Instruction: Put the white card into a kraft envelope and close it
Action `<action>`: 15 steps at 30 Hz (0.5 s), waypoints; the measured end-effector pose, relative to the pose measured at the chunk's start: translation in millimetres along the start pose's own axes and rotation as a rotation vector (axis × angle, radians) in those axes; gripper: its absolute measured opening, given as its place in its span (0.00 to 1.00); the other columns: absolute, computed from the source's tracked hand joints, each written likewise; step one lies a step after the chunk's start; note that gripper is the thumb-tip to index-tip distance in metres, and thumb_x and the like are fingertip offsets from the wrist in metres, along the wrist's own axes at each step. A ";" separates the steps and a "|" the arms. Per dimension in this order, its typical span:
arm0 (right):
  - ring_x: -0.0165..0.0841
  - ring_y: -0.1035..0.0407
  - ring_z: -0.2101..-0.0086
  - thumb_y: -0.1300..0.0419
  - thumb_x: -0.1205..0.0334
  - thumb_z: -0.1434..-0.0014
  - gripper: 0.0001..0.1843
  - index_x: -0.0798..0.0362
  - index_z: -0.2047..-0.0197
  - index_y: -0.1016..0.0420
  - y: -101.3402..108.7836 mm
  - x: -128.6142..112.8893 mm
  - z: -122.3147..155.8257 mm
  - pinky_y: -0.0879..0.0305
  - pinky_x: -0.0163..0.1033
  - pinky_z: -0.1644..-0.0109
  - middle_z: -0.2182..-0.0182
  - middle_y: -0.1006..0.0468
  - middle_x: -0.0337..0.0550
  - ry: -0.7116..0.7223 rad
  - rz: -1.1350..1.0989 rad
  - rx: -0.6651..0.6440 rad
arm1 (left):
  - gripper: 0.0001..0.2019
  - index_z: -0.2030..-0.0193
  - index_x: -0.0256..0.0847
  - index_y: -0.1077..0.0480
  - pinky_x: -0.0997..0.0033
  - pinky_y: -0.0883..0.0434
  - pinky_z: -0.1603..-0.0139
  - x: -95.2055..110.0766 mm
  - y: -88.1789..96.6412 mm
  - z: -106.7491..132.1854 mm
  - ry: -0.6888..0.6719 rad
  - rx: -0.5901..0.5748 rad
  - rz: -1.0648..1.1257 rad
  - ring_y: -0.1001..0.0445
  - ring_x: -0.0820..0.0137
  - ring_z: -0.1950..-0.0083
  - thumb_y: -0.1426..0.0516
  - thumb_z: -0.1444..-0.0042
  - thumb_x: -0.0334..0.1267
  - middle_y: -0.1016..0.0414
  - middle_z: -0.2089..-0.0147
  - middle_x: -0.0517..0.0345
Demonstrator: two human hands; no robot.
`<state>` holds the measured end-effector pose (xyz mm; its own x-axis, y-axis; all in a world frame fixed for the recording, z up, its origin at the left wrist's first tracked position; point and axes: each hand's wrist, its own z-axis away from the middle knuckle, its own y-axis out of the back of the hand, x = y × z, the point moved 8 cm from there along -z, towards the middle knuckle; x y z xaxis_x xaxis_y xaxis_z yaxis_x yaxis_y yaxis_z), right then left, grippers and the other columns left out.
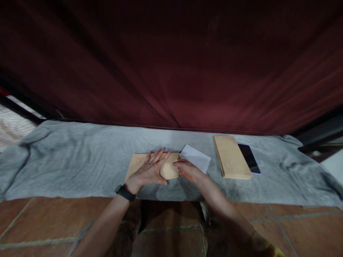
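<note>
A tan paper envelope (139, 162) lies on a grey cloth (80, 164) spread on the floor. My left hand (150, 170) lies flat on the envelope with fingers stretched out, pressing it down; a black band is on that wrist. My right hand (189, 170) is closed in a pinch on the envelope's right end, where the flap curls up. A white sheet of paper (197, 157) lies just to the right, partly under my right hand.
A stack of tan envelopes (232, 156) lies to the right on the cloth, with a dark phone (249, 157) beside it. A dark red curtain (171, 64) hangs behind. Terracotta floor tiles (294, 228) run along the near side.
</note>
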<state>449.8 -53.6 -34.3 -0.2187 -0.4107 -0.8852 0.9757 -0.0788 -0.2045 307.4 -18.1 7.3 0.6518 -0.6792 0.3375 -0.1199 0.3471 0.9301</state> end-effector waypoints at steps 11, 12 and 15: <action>0.41 0.22 0.58 0.51 0.50 0.34 0.19 0.51 0.57 0.23 -37.4 -20.7 20.1 0.27 0.43 0.55 0.67 0.19 0.45 -0.198 -0.313 -0.373 | 0.62 0.19 0.44 0.61 0.40 0.61 0.23 8.5 5.8 6.2 -0.052 0.133 -0.060 0.46 0.44 0.24 0.31 0.55 0.50 0.44 0.25 0.39; 0.41 0.22 0.57 0.51 0.49 0.34 0.19 0.51 0.57 0.23 -38.5 -21.9 20.4 0.27 0.42 0.55 0.66 0.18 0.45 -0.193 -0.319 -0.378 | 0.61 0.19 0.44 0.61 0.40 0.60 0.23 8.7 6.0 6.0 -0.056 0.128 -0.063 0.45 0.44 0.25 0.31 0.55 0.50 0.43 0.26 0.39; 0.40 0.22 0.55 0.49 0.49 0.33 0.18 0.50 0.58 0.22 -40.1 -24.2 19.3 0.27 0.41 0.54 0.64 0.17 0.45 -0.157 -0.310 -0.366 | 0.61 0.19 0.44 0.61 0.42 0.59 0.23 9.7 7.1 5.9 -0.070 0.120 -0.070 0.42 0.46 0.27 0.31 0.54 0.49 0.40 0.28 0.40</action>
<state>416.2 -58.0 3.4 -0.4656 -0.5520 -0.6918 0.7897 0.0937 -0.6063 308.5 -26.1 18.0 0.6085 -0.7438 0.2766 -0.1676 0.2202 0.9609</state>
